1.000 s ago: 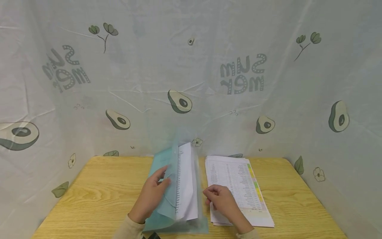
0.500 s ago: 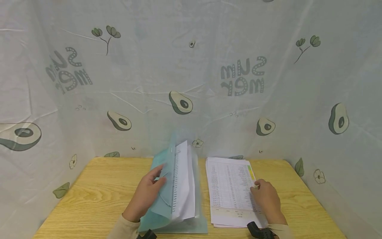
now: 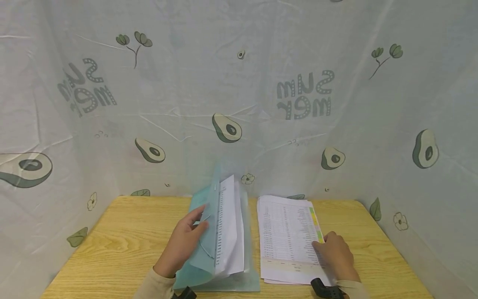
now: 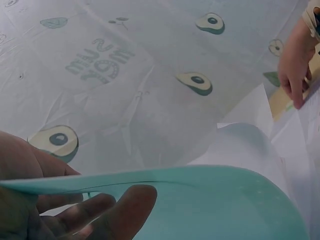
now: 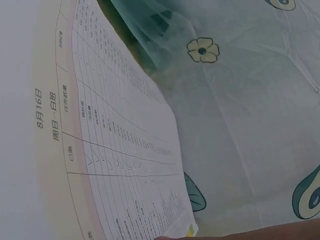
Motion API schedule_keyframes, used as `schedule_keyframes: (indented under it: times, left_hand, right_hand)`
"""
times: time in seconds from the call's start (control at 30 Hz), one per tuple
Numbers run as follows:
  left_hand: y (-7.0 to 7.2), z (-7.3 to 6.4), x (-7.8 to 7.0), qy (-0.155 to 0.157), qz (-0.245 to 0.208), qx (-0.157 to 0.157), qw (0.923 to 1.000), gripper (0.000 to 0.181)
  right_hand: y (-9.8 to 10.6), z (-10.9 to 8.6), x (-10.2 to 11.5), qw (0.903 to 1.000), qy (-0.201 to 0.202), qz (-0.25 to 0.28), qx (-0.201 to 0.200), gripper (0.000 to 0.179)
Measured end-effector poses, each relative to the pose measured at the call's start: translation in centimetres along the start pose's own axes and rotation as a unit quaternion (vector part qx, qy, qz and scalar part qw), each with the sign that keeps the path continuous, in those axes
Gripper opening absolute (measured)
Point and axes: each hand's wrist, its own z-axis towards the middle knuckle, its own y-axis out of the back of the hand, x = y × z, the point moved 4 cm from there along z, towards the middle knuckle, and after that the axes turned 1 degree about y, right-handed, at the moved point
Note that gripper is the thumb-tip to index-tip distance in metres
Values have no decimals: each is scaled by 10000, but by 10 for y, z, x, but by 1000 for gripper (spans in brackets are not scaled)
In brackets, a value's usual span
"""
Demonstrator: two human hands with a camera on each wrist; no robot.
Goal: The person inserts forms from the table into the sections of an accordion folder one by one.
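Observation:
On the left of the table lies a translucent teal folder, its cover raised and leaning left. My left hand holds that cover by its edge between thumb and fingers; the left wrist view shows the cover passing between them. Inside the folder stand white papers, one with a row of dark marks along its left side. To the right lies a stack of printed sheets with coloured cells along one edge. My right hand pinches the stack's right edge, thumb on top; its other fingers are mostly hidden.
The wooden table backs onto a pale curtain printed with avocados, leaves and lettering. A narrow strip of wood separates the folder from the sheets. Each wrist carries a black device.
My right hand has gone from the left side of the sheets to their right edge, and the sheets have shifted slightly. My left hand has tilted the folder cover a little further left.

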Motion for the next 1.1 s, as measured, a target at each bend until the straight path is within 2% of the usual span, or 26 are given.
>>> schedule_keyframes:
  times: [0.3, 0.5, 0.73, 0.93, 1.1]
  left_hand:
    - [0, -2, 3, 49, -39, 109, 9999, 52]
    - [1, -3, 4, 184, -33, 48, 9998, 53]
    - [3, -3, 2, 121, -169, -23, 9998, 52]
    - [5, -3, 3, 175, -264, -31, 9995, 52]
    - [6, -2, 3, 221, -255, -35, 9994, 53]
  right_hand:
    - [-12, -4, 19, 9994, 275, 134, -187, 44]
    - [-18, -7, 28, 9989, 367, 178, -243, 41]
    - [-18, -4, 21, 9991, 248, 218, -283, 35]
    - [-11, -3, 16, 9983, 457, 158, -333, 17]
    - [-1, -3, 10, 9970, 561, 290, -452, 18]
